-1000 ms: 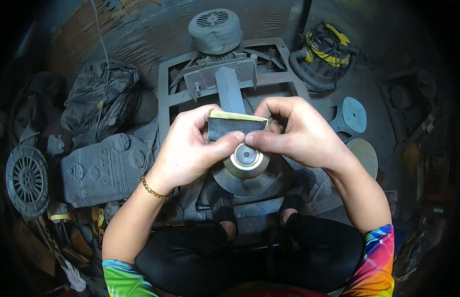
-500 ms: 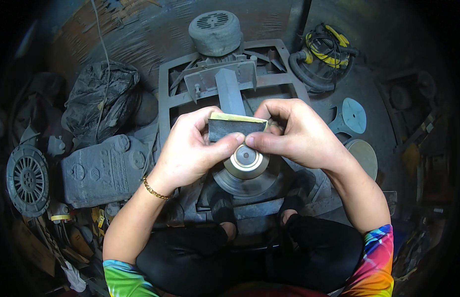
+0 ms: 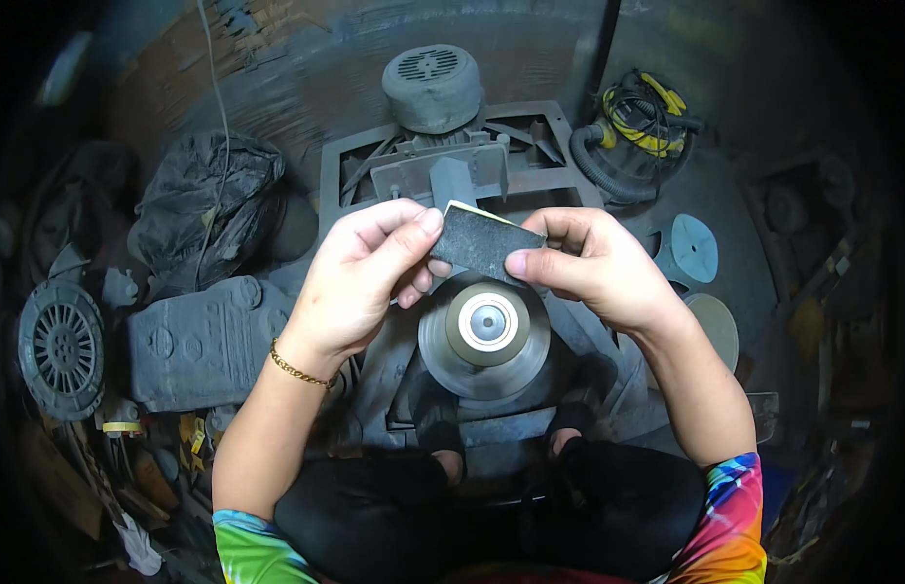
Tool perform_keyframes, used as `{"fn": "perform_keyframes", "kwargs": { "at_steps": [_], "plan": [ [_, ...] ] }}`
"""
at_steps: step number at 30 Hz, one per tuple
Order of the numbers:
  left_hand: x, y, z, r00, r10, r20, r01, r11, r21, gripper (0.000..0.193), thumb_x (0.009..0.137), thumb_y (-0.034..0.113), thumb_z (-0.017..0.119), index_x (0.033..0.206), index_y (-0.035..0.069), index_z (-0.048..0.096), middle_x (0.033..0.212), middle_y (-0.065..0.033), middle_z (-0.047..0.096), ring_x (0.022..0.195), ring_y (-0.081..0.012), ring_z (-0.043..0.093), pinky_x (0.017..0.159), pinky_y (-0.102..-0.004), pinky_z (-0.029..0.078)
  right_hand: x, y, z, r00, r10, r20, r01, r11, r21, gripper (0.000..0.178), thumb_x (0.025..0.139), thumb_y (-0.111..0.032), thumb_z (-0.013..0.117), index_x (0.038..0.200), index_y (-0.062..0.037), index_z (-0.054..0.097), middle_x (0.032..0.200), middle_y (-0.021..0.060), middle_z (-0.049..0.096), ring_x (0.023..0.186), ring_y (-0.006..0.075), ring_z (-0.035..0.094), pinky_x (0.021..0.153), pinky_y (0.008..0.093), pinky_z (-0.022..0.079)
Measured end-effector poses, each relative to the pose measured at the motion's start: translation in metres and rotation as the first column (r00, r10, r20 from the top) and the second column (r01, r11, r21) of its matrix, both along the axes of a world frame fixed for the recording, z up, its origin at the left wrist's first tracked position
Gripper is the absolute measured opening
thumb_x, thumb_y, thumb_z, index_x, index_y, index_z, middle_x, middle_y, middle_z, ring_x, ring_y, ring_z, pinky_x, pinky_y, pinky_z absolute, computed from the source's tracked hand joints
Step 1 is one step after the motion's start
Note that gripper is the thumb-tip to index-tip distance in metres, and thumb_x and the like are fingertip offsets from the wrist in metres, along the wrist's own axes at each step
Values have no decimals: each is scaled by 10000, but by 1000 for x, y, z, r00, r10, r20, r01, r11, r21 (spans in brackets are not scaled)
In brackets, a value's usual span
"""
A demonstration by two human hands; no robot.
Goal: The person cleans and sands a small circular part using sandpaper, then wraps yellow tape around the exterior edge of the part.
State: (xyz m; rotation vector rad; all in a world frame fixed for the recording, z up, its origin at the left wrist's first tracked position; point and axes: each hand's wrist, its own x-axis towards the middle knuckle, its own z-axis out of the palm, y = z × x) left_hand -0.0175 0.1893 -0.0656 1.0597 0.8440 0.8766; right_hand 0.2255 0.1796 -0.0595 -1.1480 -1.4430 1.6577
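A small folded piece of sandpaper (image 3: 480, 243), dark grey outside with a pale yellow inner side along its top edge, is held up in front of me. My left hand (image 3: 379, 258), above a gold chain bracelet, pinches its left end with the thumb in front. My right hand (image 3: 591, 258) grips the lower right corner between thumb and curled fingers. Just below the hands stands a machine spindle with a round metal cap and pale ring (image 3: 488, 323). Around it a wide grey disc (image 3: 486, 375) shows blurred circular streaks.
Beyond the hands, a dusty motor (image 3: 431, 90) sits on a metal frame (image 3: 559, 180). A black plastic bag (image 3: 204, 200) and a grey cast housing (image 3: 209, 346) lie left. Right are a yellow-black vacuum cleaner (image 3: 647, 122) and a light blue stool (image 3: 694, 248). My feet flank the disc.
The sandpaper has tilted, its right end lower, and shows more of its dark face. My left thumb has shifted from its lower middle to the upper left corner. The spindle is more exposed.
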Motion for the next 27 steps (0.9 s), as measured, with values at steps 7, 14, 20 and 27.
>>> {"fn": "perform_keyframes", "kwargs": {
  "at_steps": [7, 14, 20, 27],
  "plan": [
    [0, -2, 5, 998, 7, -65, -1, 995, 99, 207, 1018, 206, 596, 1007, 4, 641, 798, -81, 672, 636, -106, 614, 554, -228, 487, 3, 1, 2, 997, 33, -73, -33, 999, 2, 252, 922, -214, 717, 1025, 15, 701, 867, 19, 677, 796, 60, 576, 710, 242, 474],
    [-1, -13, 16, 1000, -6, 2, 6, 969, 245, 142, 949, 97, 667, 1026, -19, 643, 944, -108, 677, 781, -128, 661, 688, -234, 532, 5, -5, 2, 993, -14, 117, -44, 876, 480, 391, 854, -159, 767, 1208, -19, 678, 1085, 100, 704, 950, 146, 656, 806, 293, 535],
    [-12, -18, 22, 991, -125, -51, 135, 916, 378, 271, 865, -65, 723, 1120, -51, 635, 1139, -104, 622, 947, -117, 648, 823, -236, 543, 4, -11, 12, 983, -69, 171, -92, 622, 778, 566, 735, -173, 845, 1254, -50, 655, 1237, 159, 615, 1093, 277, 633, 857, 344, 542],
    [-1, -36, 44, 997, -19, -76, 37, 966, 255, 312, 795, -41, 770, 1086, -39, 656, 1048, -88, 637, 774, -59, 603, 688, -188, 501, 1, -27, 22, 959, -207, 194, -98, 401, 911, 520, 726, -152, 856, 1203, -52, 675, 1102, 147, 623, 994, 289, 646, 863, 364, 542]
  ]
}}
